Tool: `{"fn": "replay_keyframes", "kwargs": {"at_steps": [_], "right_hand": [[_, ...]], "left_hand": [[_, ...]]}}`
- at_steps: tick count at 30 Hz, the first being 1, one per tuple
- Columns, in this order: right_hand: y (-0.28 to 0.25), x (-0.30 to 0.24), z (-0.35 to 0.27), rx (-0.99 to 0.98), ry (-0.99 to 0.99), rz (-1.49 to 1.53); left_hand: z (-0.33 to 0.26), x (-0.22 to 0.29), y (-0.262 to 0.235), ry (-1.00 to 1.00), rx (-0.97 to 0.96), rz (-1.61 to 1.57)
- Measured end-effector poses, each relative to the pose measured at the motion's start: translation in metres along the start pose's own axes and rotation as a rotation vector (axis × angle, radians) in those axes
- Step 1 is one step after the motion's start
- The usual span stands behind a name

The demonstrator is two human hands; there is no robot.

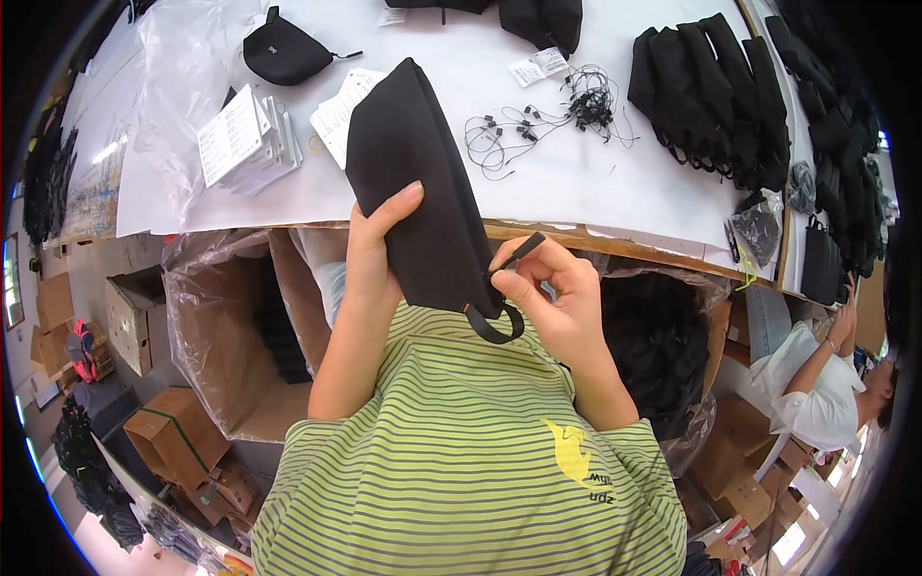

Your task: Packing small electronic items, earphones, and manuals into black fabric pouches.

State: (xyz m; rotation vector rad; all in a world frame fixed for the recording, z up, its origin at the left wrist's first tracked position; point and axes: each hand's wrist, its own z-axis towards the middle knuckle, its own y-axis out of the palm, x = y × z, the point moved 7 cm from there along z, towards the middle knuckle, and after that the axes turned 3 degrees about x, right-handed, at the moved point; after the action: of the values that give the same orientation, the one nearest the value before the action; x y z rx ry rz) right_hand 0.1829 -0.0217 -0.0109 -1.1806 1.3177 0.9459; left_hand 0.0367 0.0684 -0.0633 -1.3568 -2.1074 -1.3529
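A slim black zip pouch with a loop strap at its lower end is held up in front of my body, tilted. My left hand wraps its left side, thumb pressed on the flat face. At the pouch's lower right edge, my right hand pinches a black zipper pull between thumb and fingers. The zip seam runs along the edge facing my right hand. Behind the pouch, white printed cards lie partly hidden on the white table.
Stacked paper leaflets sit left on the table, near another black pouch. Tangled black cords lie right of centre, beside a row of black pouches. Below the table edge stand plastic-lined cartons. A person works at far right.
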Motion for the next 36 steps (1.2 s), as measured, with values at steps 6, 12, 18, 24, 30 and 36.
{"fn": "replay_keyframes", "kwargs": {"at_steps": [6, 12, 18, 24, 30, 36], "right_hand": [[0.008, -0.004, -0.001, -0.112, 0.065, 0.034], [0.006, -0.01, 0.003, 0.018, -0.034, 0.068], [0.007, -0.01, -0.001, -0.096, -0.11, -0.112], [0.011, -0.029, -0.013, -0.055, -0.356, -0.308], [0.019, -0.025, -0.013, -0.149, -0.321, -0.285], [-0.008, -0.039, -0.009, 0.121, -0.372, -0.323]], "left_hand": [[0.006, -0.004, -0.013, -0.052, -0.015, -0.055], [0.013, -0.003, -0.015, -0.099, -0.048, -0.171], [0.015, 0.0, -0.017, -0.056, -0.026, -0.244], [0.017, 0.003, -0.021, -0.02, 0.019, -0.276], [0.015, 0.002, -0.022, -0.05, -0.062, -0.317], [0.014, 0.005, -0.018, -0.051, -0.14, -0.292]]}}
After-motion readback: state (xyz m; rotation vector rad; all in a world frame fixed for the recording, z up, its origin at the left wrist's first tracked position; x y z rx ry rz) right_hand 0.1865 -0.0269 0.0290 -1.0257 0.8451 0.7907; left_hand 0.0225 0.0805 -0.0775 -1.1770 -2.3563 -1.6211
